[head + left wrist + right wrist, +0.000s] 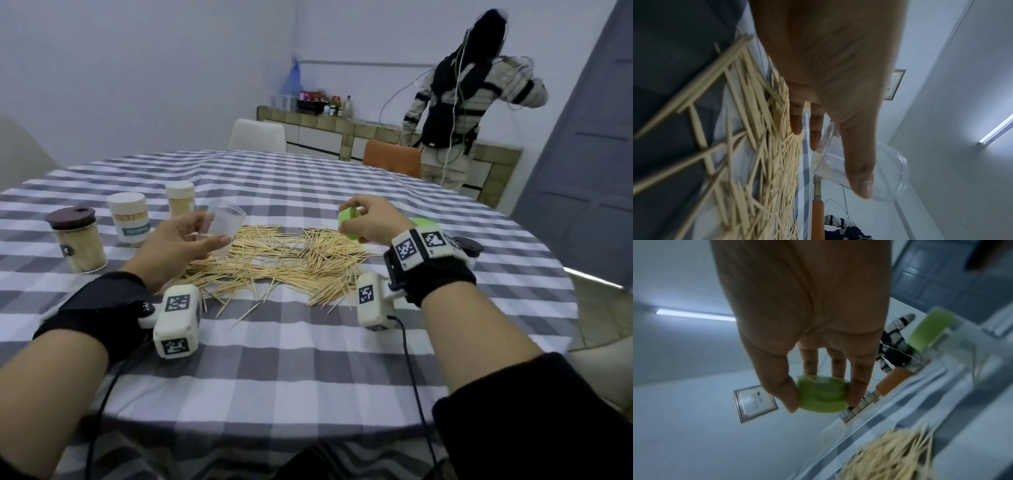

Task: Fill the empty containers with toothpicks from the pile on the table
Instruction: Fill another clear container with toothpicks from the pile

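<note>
Left grip [185, 240] curls round a clear empty container [224, 228], tilted above the toothpick pile [274, 260] at centre frame; right grip [368, 221] pinches its green lid [821, 395]. Slick, thin plastic could slip, or scooping could scatter toothpicks across the tabletop [308, 359].

both forearms reach forward over the surface [308, 359], each with a black wrist strap and a white tagged camera block. the left hand [178, 246] is turned palm up and inward, thumb and fingers curled round a clear cup [224, 224] held tilted above the surface; in the left wrist view the thumb [859, 162] lies along the cup's wall. the right hand [368, 221] is raised, back toward the head camera, thumb and fingertips pinching a green lid [821, 395] by its edges.
</note>
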